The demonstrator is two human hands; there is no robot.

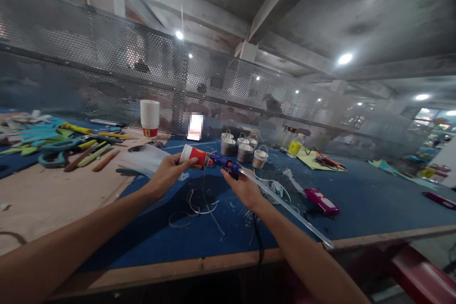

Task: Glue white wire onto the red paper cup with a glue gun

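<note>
My left hand [170,169] is closed around a red and white paper cup [194,156], tipped on its side with one end toward the right. In my right hand [244,185] is a blue hot glue gun [226,163], its nozzle close to the cup's right end; whether they touch I cannot tell. A long clear glue stick [288,206] runs out of the gun's back over my right forearm. A thin cord [210,204] trails down from the cup's end to the table, near a loose coil of pale cord [199,209].
Behind my hands stand several small wrapped buckets with handles [245,151]. Left are a stack of paper cups [149,118], scissors [53,156] and tools. A magenta device [322,202], a yellow-labelled bottle [294,146] and a yellow sheet [309,159] lie right. A perforated metal screen [142,71] borders the back.
</note>
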